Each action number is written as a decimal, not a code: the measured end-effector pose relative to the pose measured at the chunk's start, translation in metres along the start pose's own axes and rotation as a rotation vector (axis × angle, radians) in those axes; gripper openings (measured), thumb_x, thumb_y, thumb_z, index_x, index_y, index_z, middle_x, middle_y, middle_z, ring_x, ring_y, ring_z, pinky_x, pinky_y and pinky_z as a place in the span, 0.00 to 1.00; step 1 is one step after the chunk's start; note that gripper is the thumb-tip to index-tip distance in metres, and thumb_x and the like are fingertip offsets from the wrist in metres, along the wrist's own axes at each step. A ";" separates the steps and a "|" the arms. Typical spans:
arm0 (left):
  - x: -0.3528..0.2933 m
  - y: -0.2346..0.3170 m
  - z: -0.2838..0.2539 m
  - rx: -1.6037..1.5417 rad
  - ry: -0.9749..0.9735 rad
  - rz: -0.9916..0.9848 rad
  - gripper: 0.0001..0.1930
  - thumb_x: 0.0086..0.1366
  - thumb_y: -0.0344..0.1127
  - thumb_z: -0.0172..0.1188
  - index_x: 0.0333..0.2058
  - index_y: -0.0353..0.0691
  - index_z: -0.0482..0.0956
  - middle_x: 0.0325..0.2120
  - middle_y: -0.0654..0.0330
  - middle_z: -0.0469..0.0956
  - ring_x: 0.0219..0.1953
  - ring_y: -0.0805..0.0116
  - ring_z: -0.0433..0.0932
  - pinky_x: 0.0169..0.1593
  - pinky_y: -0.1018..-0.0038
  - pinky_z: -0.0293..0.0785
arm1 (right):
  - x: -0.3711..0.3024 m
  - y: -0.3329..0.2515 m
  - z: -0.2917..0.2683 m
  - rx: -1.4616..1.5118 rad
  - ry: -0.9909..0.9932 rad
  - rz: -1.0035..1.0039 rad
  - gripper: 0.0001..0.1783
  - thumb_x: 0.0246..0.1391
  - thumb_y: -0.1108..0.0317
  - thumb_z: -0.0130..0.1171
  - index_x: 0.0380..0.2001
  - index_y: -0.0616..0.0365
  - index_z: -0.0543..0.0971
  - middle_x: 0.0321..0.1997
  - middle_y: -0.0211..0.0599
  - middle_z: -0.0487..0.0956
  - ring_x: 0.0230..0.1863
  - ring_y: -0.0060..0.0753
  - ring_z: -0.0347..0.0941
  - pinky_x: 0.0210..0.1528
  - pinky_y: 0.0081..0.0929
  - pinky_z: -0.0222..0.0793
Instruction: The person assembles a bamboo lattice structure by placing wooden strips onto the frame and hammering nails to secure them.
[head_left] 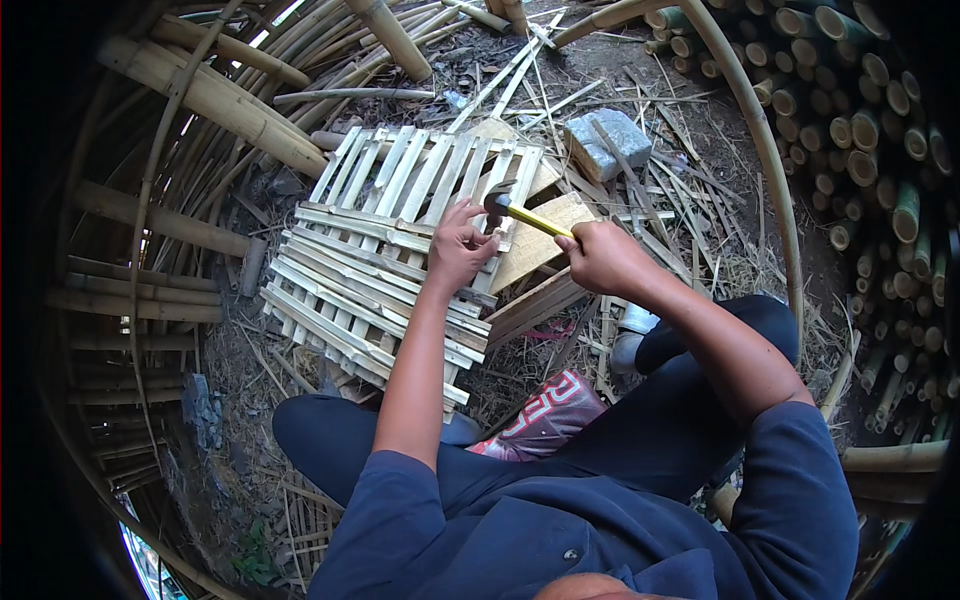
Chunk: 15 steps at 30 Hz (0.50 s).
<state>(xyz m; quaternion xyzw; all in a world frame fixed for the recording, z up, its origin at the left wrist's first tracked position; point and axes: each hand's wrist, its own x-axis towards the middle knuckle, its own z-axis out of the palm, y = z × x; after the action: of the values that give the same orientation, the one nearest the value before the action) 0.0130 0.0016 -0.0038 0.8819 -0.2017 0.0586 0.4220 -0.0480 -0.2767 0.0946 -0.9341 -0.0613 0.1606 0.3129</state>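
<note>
My right hand (608, 258) is wrapped round the yellow handle of a hammer (537, 219). The hammer's dark head hangs just above the fingertips of my left hand (463, 247). Thumb and forefinger of that hand are pinched together over a slat; whatever is between them is too small to make out. Beneath lies a panel of pale split-bamboo slats (375, 320), some laid crosswise over others. Its right edge rests on a wooden board (545, 240), which sits on a wooden box-like support (540, 305).
A grey stone block (608, 145) stands beyond the board among loose bamboo strips. Cut bamboo poles (865, 130) are stacked at the right. Thick bamboo poles (215, 100) form a frame at the left. A red and white printed sack (545, 415) lies between my folded legs.
</note>
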 end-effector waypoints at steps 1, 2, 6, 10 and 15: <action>0.000 0.000 0.002 0.016 0.023 -0.001 0.08 0.54 0.33 0.78 0.21 0.39 0.87 0.57 0.50 0.81 0.71 0.49 0.67 0.72 0.58 0.61 | 0.000 0.000 0.001 0.027 0.022 -0.013 0.25 0.70 0.53 0.53 0.34 0.69 0.83 0.33 0.62 0.83 0.38 0.64 0.82 0.44 0.57 0.74; 0.000 0.000 0.003 0.032 0.047 -0.002 0.08 0.52 0.34 0.78 0.21 0.40 0.87 0.57 0.51 0.81 0.70 0.48 0.68 0.72 0.58 0.62 | 0.000 -0.001 0.001 0.022 0.025 -0.021 0.25 0.70 0.54 0.53 0.34 0.69 0.83 0.33 0.62 0.83 0.38 0.64 0.81 0.44 0.57 0.74; 0.000 -0.003 0.000 0.013 0.030 0.025 0.09 0.53 0.33 0.77 0.20 0.39 0.86 0.60 0.47 0.78 0.72 0.48 0.66 0.73 0.59 0.60 | 0.002 0.000 0.009 0.000 0.041 -0.065 0.24 0.70 0.54 0.53 0.33 0.68 0.82 0.32 0.62 0.83 0.37 0.65 0.81 0.43 0.57 0.74; -0.002 0.006 0.002 0.021 0.024 -0.019 0.09 0.54 0.29 0.75 0.19 0.37 0.85 0.63 0.45 0.76 0.75 0.47 0.60 0.74 0.60 0.56 | -0.001 0.002 0.014 0.004 0.055 -0.098 0.24 0.70 0.55 0.53 0.31 0.68 0.82 0.30 0.62 0.82 0.35 0.66 0.81 0.42 0.57 0.74; -0.001 0.002 -0.001 0.067 0.010 0.018 0.11 0.51 0.34 0.77 0.17 0.40 0.85 0.62 0.51 0.78 0.74 0.49 0.63 0.74 0.60 0.60 | -0.002 0.005 0.021 -0.062 0.050 -0.100 0.22 0.69 0.56 0.55 0.31 0.65 0.81 0.29 0.61 0.81 0.33 0.66 0.79 0.40 0.58 0.73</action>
<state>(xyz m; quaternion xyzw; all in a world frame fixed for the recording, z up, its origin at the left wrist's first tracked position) 0.0119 0.0017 -0.0021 0.8934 -0.2054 0.0736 0.3928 -0.0568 -0.2697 0.0764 -0.9429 -0.1049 0.1195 0.2927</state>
